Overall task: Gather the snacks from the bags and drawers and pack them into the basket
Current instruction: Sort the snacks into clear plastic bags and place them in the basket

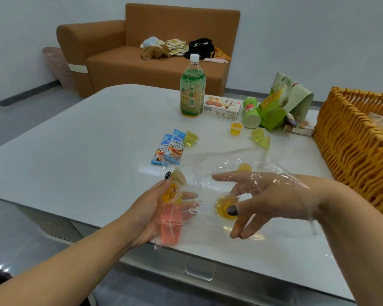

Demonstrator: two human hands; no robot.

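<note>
My right hand point(272, 199) is inside a clear plastic bag point(226, 164) and pinches a yellow jelly cup point(224, 206) between thumb and fingers. My left hand point(155, 208) grips the bag's pink-printed end point(170, 224) together with small jelly cups point(175, 184). More jelly cups lie on the white table point(86, 140): one point(190, 138) beside two blue coffee sachets point(169, 149), an orange one point(237, 129) and yellow ones point(261, 138) further right. The woven orange basket point(349, 146) stands at the table's right edge.
At the back of the table stand a green tea bottle point(192, 87), a biscuit box point(222, 107), a lying green tube point(251, 112) and a green paper bag point(281, 100). A brown sofa point(142, 60) with clutter is behind. A drawer handle point(199, 270) shows under the table edge.
</note>
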